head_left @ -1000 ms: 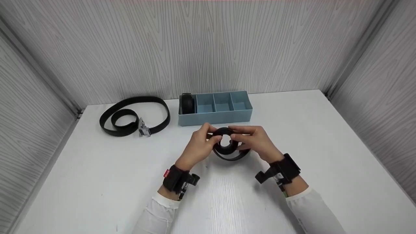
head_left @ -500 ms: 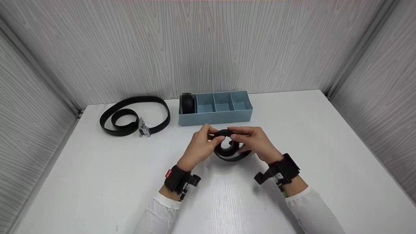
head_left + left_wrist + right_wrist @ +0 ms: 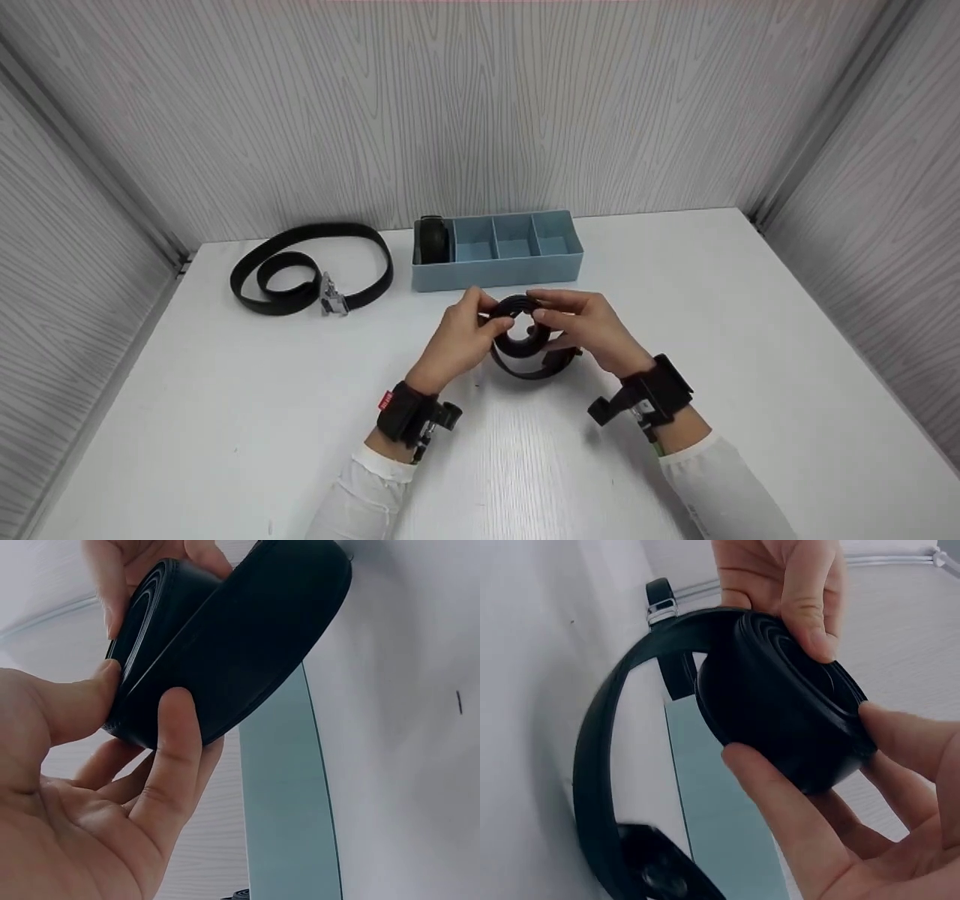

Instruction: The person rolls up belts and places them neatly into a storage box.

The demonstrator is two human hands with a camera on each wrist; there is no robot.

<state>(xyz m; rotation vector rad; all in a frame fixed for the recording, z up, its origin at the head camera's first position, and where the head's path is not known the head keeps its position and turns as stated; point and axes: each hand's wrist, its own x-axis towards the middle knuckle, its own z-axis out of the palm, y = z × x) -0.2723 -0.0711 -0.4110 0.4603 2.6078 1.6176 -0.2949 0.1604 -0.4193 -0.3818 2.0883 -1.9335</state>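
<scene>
The left grip and right grip pinch a coiled black belt from opposite sides over the tabletop, near a blue tray, likely so the belt cannot unwind.

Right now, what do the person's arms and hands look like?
White sleeves end short of black wrist straps, one per arm, each with a black mount jutting inward. The left strap bears a red tag; a green bit shows by the right. Left hand and right hand are gloveless.
</scene>
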